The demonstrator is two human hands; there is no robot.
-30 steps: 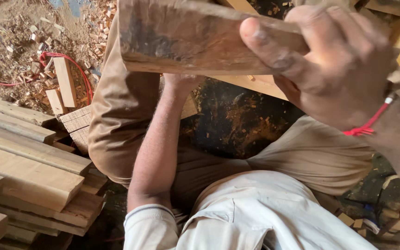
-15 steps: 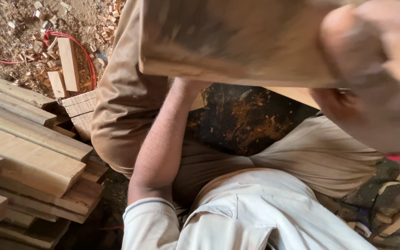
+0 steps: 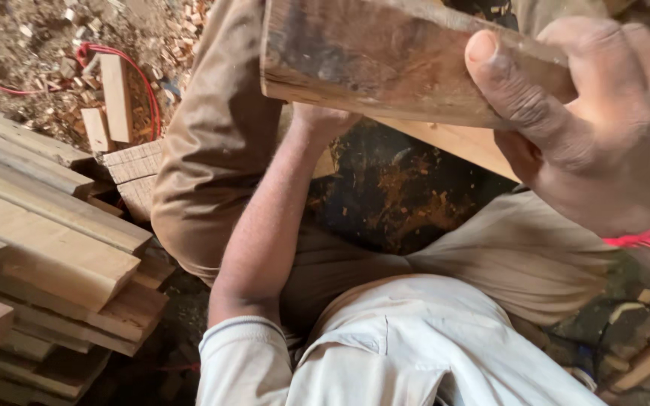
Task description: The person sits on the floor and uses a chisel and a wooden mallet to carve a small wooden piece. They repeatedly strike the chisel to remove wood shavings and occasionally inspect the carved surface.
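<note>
While the block (image 3: 385,60) looked huge and very close half a second ago, it now sits a bit lower and smaller, so the right hand's thumb shows again. That looks like turning it over to check it. The right hand (image 3: 588,128) grips the block's right end, up near the camera. The left hand (image 3: 325,120) reaches under it, fingers hidden, so I cannot tell its grip. The block is brown, worn and dusty, with dark smudges. Planks (image 3: 47,225) lie stacked at left.
</note>
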